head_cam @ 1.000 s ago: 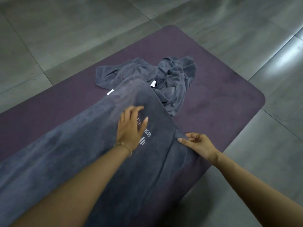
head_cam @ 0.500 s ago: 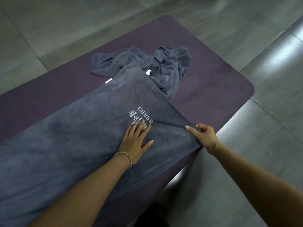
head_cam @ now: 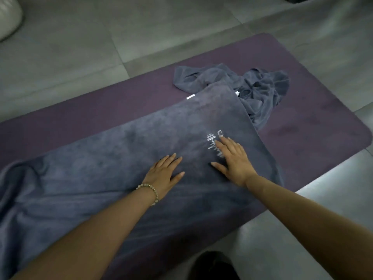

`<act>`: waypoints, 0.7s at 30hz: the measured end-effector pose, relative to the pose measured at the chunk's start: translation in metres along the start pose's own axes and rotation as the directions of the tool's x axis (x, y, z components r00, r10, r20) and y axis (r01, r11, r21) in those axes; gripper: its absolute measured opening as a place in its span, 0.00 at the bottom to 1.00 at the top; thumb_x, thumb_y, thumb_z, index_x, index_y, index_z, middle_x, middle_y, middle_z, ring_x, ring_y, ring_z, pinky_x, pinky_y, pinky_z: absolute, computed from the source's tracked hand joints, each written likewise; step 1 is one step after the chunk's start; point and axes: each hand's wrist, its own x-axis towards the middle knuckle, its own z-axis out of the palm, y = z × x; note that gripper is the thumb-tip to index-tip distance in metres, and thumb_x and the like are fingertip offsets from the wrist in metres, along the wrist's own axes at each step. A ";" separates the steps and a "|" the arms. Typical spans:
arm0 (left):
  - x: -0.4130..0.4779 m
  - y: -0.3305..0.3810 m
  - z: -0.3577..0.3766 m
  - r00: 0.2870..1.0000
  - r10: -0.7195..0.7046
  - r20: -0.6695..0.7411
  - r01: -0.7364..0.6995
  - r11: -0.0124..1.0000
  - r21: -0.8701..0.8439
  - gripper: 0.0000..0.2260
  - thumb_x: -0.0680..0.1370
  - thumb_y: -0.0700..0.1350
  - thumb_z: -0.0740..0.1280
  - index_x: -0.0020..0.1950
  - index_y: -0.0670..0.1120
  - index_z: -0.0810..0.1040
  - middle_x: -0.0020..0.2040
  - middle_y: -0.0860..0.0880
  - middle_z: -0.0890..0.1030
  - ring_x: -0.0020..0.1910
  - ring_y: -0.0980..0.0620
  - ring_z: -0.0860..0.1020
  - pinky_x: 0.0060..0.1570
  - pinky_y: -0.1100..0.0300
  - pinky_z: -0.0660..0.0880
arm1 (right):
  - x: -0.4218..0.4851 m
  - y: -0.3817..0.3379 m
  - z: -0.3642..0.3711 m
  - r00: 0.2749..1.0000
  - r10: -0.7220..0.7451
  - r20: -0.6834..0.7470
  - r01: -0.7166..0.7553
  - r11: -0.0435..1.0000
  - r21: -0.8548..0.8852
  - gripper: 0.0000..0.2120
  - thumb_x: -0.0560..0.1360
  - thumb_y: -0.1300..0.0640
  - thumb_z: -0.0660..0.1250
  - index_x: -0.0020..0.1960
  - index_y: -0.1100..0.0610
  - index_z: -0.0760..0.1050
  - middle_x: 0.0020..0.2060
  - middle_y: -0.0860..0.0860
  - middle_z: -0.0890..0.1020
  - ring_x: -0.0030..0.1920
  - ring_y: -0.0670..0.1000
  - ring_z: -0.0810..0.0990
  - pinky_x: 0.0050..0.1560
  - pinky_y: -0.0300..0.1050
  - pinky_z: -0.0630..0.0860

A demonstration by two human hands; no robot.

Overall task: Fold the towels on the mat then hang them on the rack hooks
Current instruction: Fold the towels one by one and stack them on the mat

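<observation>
A long grey towel (head_cam: pixel 113 158) with a white printed logo lies spread flat along the purple mat (head_cam: pixel 314 126). My left hand (head_cam: pixel 164 174), a bead bracelet on its wrist, presses flat on the towel's middle with straight fingers. My right hand (head_cam: pixel 234 158) lies flat beside it, fingers straight, partly covering the logo. A second grey towel (head_cam: pixel 260 87) sits crumpled at the mat's far end, its near part under the flat towel's end. No rack is in view.
Grey floor tiles (head_cam: pixel 101 47) surround the mat. A white rounded object (head_cam: pixel 8 17) sits at the top left corner. A dark shape (head_cam: pixel 214 265) shows at the bottom edge by the mat's near side.
My right hand let go of the towel's right edge and moved onto the towel, flat beside the left hand. The left hand slid slightly left.
</observation>
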 end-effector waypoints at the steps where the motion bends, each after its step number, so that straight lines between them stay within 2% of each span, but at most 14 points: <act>1: -0.014 -0.018 -0.004 0.999 -0.039 0.021 0.039 0.999 -0.007 0.35 0.74 0.68 0.40 0.78 0.54 0.50 0.78 0.54 0.50 0.77 0.54 0.49 0.73 0.58 0.47 | 0.009 -0.021 0.006 0.998 -0.056 0.028 0.057 0.998 -0.020 0.42 0.69 0.32 0.47 0.76 0.54 0.59 0.76 0.53 0.58 0.76 0.55 0.55 0.76 0.54 0.50; 3: -0.038 -0.047 -0.015 0.994 -0.091 0.057 0.092 0.996 -0.010 0.37 0.71 0.68 0.40 0.78 0.54 0.50 0.78 0.53 0.51 0.77 0.55 0.51 0.73 0.58 0.49 | 0.021 -0.055 0.015 0.989 -0.111 0.096 0.115 0.992 -0.044 0.41 0.70 0.31 0.46 0.77 0.52 0.55 0.77 0.51 0.54 0.77 0.54 0.52 0.76 0.51 0.46; 6: -0.089 -0.101 -0.029 0.981 -0.185 0.060 0.186 0.982 -0.013 0.43 0.65 0.70 0.35 0.77 0.53 0.53 0.78 0.53 0.54 0.76 0.54 0.55 0.73 0.60 0.51 | 0.031 -0.113 0.033 0.967 -0.187 0.176 0.195 0.980 -0.031 0.34 0.78 0.40 0.57 0.78 0.50 0.48 0.78 0.49 0.49 0.77 0.52 0.48 0.75 0.48 0.44; 9: -0.151 -0.154 -0.032 0.945 -0.327 -0.022 0.323 0.941 -0.100 0.42 0.67 0.70 0.37 0.77 0.52 0.57 0.77 0.52 0.58 0.75 0.52 0.58 0.73 0.59 0.53 | 0.033 -0.172 0.052 0.934 -0.249 0.256 0.257 0.966 0.002 0.34 0.79 0.43 0.58 0.78 0.49 0.45 0.78 0.47 0.47 0.77 0.50 0.47 0.75 0.47 0.44; 13: -0.237 -0.223 -0.018 0.848 -0.511 -0.138 0.495 0.858 -0.134 0.41 0.69 0.70 0.41 0.76 0.49 0.61 0.76 0.48 0.62 0.74 0.47 0.62 0.73 0.51 0.57 | 0.027 -0.243 0.075 0.845 -0.343 0.411 0.374 0.927 0.004 0.33 0.80 0.42 0.57 0.78 0.48 0.45 0.78 0.45 0.45 0.77 0.48 0.48 0.76 0.46 0.46; 15: -0.276 -0.250 -0.010 0.762 -0.615 -0.205 0.583 0.788 -0.196 0.36 0.75 0.68 0.51 0.76 0.48 0.61 0.76 0.47 0.61 0.74 0.44 0.61 0.73 0.49 0.57 | 0.024 -0.277 0.085 0.797 -0.377 0.472 0.425 0.905 0.006 0.32 0.80 0.42 0.56 0.78 0.49 0.47 0.78 0.44 0.45 0.77 0.48 0.48 0.76 0.46 0.47; 17: -0.306 -0.271 -0.001 0.628 -0.748 -0.212 0.678 0.661 -0.323 0.31 0.78 0.60 0.59 0.77 0.48 0.58 0.77 0.47 0.56 0.74 0.43 0.58 0.73 0.49 0.55 | 0.021 -0.309 0.095 0.756 -0.402 0.517 0.462 0.887 0.014 0.32 0.80 0.42 0.56 0.78 0.49 0.48 0.78 0.44 0.45 0.77 0.48 0.49 0.76 0.46 0.48; 19: -0.326 -0.290 0.009 0.513 -0.838 -0.183 0.721 0.537 -0.437 0.31 0.79 0.57 0.60 0.77 0.47 0.56 0.78 0.47 0.54 0.75 0.43 0.56 0.73 0.49 0.54 | 0.019 -0.339 0.104 0.730 -0.422 0.538 0.478 0.878 0.041 0.32 0.79 0.41 0.57 0.78 0.49 0.49 0.77 0.43 0.46 0.77 0.49 0.50 0.76 0.48 0.51; 21: -0.339 -0.303 0.014 0.421 -0.901 -0.102 0.745 0.408 -0.529 0.31 0.79 0.58 0.58 0.78 0.47 0.53 0.78 0.46 0.54 0.76 0.43 0.54 0.74 0.49 0.52 | 0.019 -0.368 0.112 0.716 -0.449 0.535 0.495 0.866 0.065 0.33 0.79 0.41 0.58 0.78 0.49 0.50 0.77 0.43 0.47 0.77 0.49 0.50 0.76 0.48 0.51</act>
